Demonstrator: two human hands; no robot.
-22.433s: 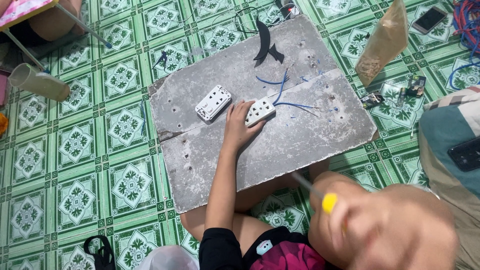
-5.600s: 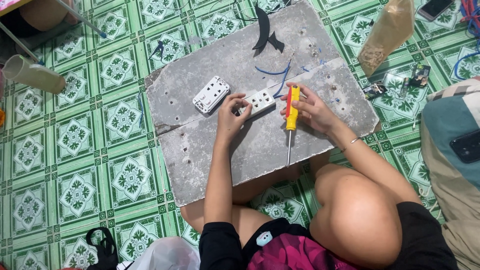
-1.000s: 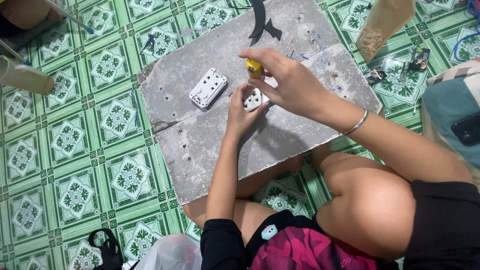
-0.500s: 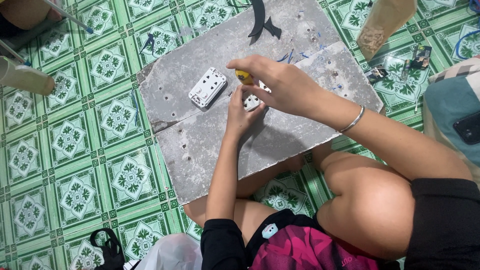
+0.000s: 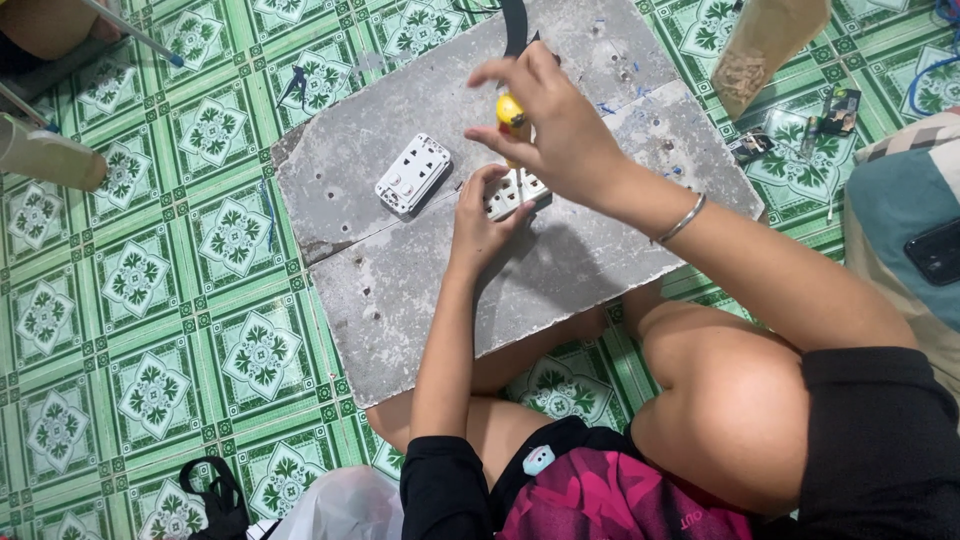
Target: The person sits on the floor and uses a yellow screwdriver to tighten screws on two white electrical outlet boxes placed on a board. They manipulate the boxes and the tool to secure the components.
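Observation:
A grey concrete slab (image 5: 400, 290) lies on the green tiled floor. My left hand (image 5: 482, 222) presses a white wall socket (image 5: 516, 190) against the slab, fingers on its near edge. My right hand (image 5: 555, 125) is closed around a yellow-handled screwdriver (image 5: 512, 112), held upright over that socket; its tip is hidden behind my fingers. A silver bangle (image 5: 682, 218) circles my right wrist. A second white socket (image 5: 412, 175) lies flat on the slab to the left, apart from both hands.
A black curved piece (image 5: 515, 22) sits at the slab's far edge. Brown paper bag (image 5: 765, 45) and small parts (image 5: 800, 135) lie at the upper right. A dark phone (image 5: 935, 250) rests on a cushion at right. A beige tube (image 5: 50, 160) lies at left.
My right hand has lifted slightly and turned the screwdriver over the socket. The left hand stays pressed on the socket. The view has drifted a little.

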